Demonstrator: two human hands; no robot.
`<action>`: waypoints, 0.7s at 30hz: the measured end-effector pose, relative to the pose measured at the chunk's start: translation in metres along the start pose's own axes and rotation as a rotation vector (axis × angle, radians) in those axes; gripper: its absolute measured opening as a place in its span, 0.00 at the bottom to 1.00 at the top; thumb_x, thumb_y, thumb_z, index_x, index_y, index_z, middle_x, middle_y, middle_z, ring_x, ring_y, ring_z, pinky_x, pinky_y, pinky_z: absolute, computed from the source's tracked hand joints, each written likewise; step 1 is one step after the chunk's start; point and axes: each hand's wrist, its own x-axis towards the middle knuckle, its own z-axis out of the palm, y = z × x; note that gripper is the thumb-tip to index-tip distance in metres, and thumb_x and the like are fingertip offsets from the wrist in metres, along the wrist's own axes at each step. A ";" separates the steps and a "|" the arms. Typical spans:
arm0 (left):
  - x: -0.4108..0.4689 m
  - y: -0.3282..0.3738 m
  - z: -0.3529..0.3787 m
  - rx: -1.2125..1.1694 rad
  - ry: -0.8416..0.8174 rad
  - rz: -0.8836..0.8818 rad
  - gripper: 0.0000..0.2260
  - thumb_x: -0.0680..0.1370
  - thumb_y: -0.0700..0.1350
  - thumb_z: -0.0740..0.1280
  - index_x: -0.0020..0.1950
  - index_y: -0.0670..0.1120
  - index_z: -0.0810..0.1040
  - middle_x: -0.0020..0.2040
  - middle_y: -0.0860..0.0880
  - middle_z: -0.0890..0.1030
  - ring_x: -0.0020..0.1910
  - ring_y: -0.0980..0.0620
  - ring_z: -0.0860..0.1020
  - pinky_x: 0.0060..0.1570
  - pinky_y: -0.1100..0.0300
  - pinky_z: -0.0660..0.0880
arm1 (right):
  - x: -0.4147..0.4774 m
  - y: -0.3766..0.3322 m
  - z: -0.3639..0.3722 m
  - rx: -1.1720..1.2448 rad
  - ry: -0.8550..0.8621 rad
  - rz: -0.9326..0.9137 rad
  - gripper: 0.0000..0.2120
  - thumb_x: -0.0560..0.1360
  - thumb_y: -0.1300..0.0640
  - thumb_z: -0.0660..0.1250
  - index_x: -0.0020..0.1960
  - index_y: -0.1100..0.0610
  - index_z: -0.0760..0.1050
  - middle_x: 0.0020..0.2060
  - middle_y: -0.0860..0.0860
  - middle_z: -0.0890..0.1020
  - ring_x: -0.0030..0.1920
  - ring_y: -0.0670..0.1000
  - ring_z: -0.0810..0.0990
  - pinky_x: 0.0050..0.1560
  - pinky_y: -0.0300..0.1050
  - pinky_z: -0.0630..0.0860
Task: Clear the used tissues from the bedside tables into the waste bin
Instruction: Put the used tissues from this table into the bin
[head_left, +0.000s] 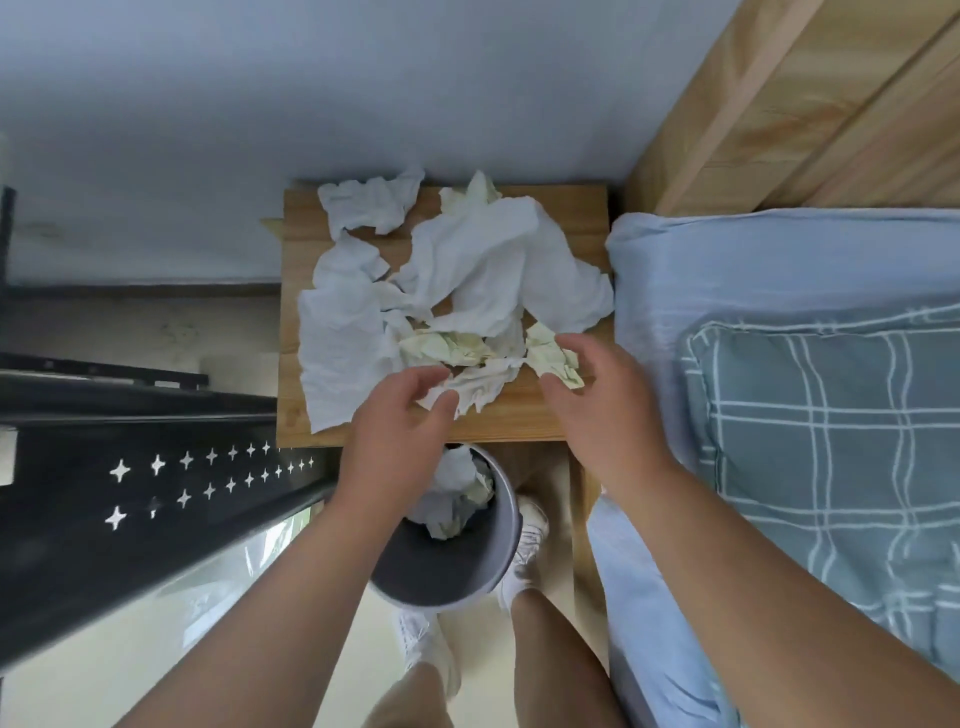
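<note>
1. Head view, looking straight down. Wooden bedside table stands against a pale wall, with the bed just to its right.
2. Tabletop is mostly covered by crumpled used tissues: large white sheets over the left and centre, a smaller white piece at the far left corner, and yellowish wads near the front edge and at the far centre.
3. Left hand is over the table's front edge, fingers loosely curled and apart. Thumb and forefinger frame a white crumpled piece; the fingertips touch or nearly touch it, but a closed pinch is not visible.
4. Right hand is over the front right part of the table, fingers spread and bent. It sits just beside a yellowish wad; contact cannot be told for certain, and nothing is gripped.
5. Grey round waste bin stands on the floor directly below the table's front edge, under the left wrist. It holds several crumpled tissues, white and yellowish, in its far half.
6. White shoes and bare legs show next to and below the bin.
7. Bed carries a light blue sheet and a blue-green plaid pillow. Wooden headboard at upper right.
8. A black metal frame with star-shaped cut-outs lies at left.
</note>
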 end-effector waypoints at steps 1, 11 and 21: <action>0.010 -0.002 0.006 0.094 0.017 0.056 0.10 0.83 0.52 0.70 0.64 0.61 0.82 0.60 0.64 0.81 0.61 0.62 0.78 0.59 0.60 0.73 | 0.006 0.003 0.006 -0.085 0.008 -0.056 0.19 0.78 0.55 0.73 0.68 0.51 0.80 0.62 0.46 0.83 0.62 0.49 0.80 0.61 0.47 0.77; 0.070 -0.013 0.037 0.563 0.111 0.347 0.23 0.79 0.44 0.74 0.74 0.56 0.77 0.69 0.49 0.77 0.67 0.45 0.75 0.47 0.54 0.73 | 0.040 0.035 0.041 -0.255 -0.042 -0.062 0.23 0.79 0.59 0.71 0.73 0.52 0.76 0.68 0.54 0.79 0.67 0.57 0.77 0.66 0.54 0.76; 0.067 0.003 0.011 0.354 0.199 0.272 0.10 0.81 0.51 0.72 0.57 0.60 0.73 0.44 0.60 0.75 0.41 0.58 0.76 0.35 0.61 0.67 | 0.012 0.020 0.013 -0.060 0.063 -0.043 0.21 0.77 0.61 0.73 0.69 0.53 0.78 0.62 0.51 0.81 0.63 0.52 0.79 0.66 0.46 0.75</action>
